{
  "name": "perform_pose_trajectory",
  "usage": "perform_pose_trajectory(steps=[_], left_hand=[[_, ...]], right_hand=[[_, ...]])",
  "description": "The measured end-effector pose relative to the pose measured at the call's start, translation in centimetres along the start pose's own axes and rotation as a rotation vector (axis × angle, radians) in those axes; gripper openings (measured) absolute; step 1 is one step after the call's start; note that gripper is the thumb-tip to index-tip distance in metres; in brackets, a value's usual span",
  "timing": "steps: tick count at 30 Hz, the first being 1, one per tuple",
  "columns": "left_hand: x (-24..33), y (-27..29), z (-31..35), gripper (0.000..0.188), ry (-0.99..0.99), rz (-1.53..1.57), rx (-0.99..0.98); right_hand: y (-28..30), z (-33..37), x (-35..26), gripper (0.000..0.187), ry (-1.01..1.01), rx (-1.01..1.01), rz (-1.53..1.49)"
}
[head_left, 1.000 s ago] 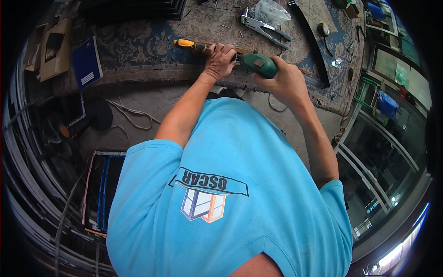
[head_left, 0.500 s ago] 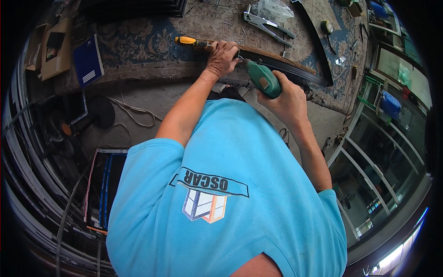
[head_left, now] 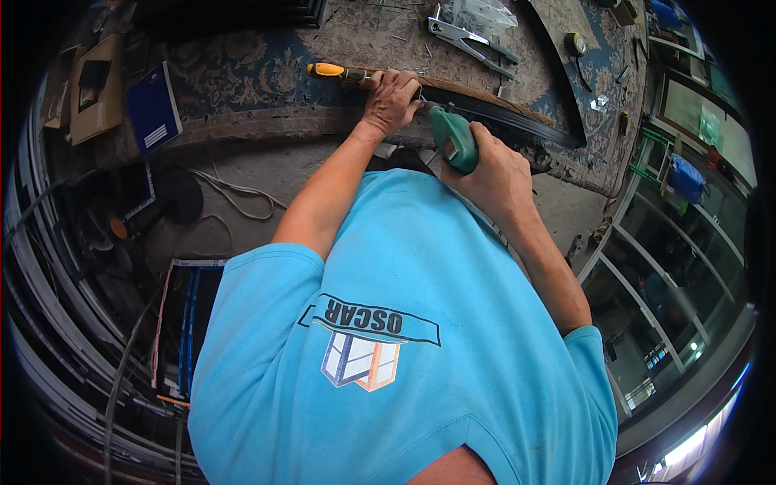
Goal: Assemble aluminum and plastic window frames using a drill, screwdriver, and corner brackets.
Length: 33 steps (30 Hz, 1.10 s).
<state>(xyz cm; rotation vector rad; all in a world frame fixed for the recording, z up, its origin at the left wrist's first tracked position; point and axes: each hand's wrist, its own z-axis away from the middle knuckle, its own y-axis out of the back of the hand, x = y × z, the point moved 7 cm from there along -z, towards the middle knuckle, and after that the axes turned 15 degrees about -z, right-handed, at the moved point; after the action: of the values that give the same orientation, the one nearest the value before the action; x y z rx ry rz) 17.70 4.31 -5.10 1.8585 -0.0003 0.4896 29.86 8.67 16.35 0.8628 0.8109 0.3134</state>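
Observation:
My right hand (head_left: 497,174) is wrapped round a green power drill (head_left: 454,139), whose nose points away from me toward my left hand (head_left: 392,101). The fingers of that left hand are closed over a dark long profile (head_left: 485,113) lying along the near table edge. The drill's tip meets the profile close beside my left fingers; the exact contact is too small to make out. Just left of my left hand, a yellow-handled screwdriver (head_left: 327,71) lies with its shank running toward my fingers.
The table (head_left: 234,113) has a worn patterned cover. On it are a hand riveter (head_left: 469,40), a clear plastic bag (head_left: 481,12), a tape measure (head_left: 575,44), a second dark strip (head_left: 562,73), a blue notebook (head_left: 153,109) and cardboard (head_left: 99,97). Framed glass panels (head_left: 671,267) stand at right.
The drill and my right hand have shifted slightly left and toward me, and the drill is turned more upright. My left hand stays nearly in place on the profile.

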Motion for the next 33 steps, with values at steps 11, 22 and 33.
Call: perform_pose_trajectory(steps=[11, 22, 33], left_hand=[[0.0, 0.0, -0.2, 0.038, 0.005, 0.011, -0.009], [0.2, 0.0, -0.2, 0.039, 0.005, 0.0, -0.01], [0.0, -0.2, -0.2, 0.041, 0.017, 0.045, -0.016]], right_hand=[[0.3, -0.8, -0.8, 0.06, -0.01, -0.033, 0.064], [0.8, -1.4, -1.4, 0.051, 0.008, -0.058, 0.084], [2.5, -3.0, 1.7, 0.054, -0.171, 0.022, -0.173]])
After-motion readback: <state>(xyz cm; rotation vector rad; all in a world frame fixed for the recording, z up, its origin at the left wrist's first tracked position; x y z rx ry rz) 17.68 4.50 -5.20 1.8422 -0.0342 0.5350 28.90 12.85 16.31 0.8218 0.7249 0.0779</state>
